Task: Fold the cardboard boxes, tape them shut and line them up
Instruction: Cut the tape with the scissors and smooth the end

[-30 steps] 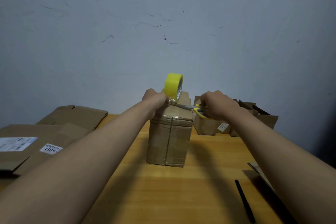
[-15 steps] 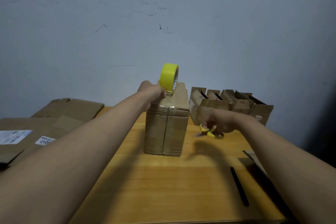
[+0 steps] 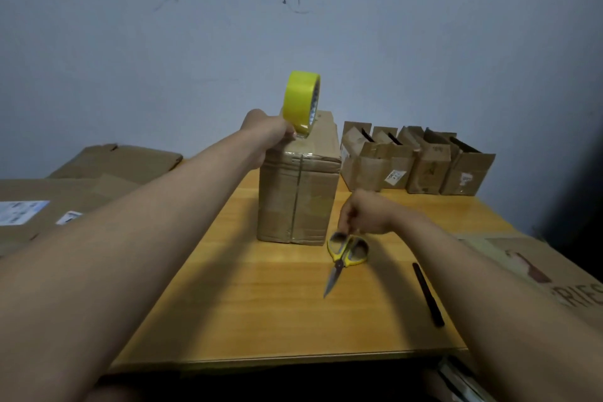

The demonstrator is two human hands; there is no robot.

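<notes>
Tape already runs over the box (image 3: 298,196) standing mid-table, so this one looks nearly sealed. The left hand (image 3: 269,136) pinches the yellow roll (image 3: 301,101) upright on its top; the right hand (image 3: 365,215) holds the scissors (image 3: 346,253) by the handles, blades resting on the wood. Four boxes (image 3: 416,162) line the table's far right edge, flaps open. Flat cardboard (image 3: 81,186) waits off the left edge, under a scuffed wall (image 3: 293,26).

Left hand (image 3: 270,134) gripping yellow tape roll (image 3: 301,101) atop taped cardboard box (image 3: 298,196). Right hand (image 3: 368,214) holding yellow scissors (image 3: 346,253), tip on wooden table (image 3: 261,297). Four boxes (image 3: 414,167) behind.
</notes>
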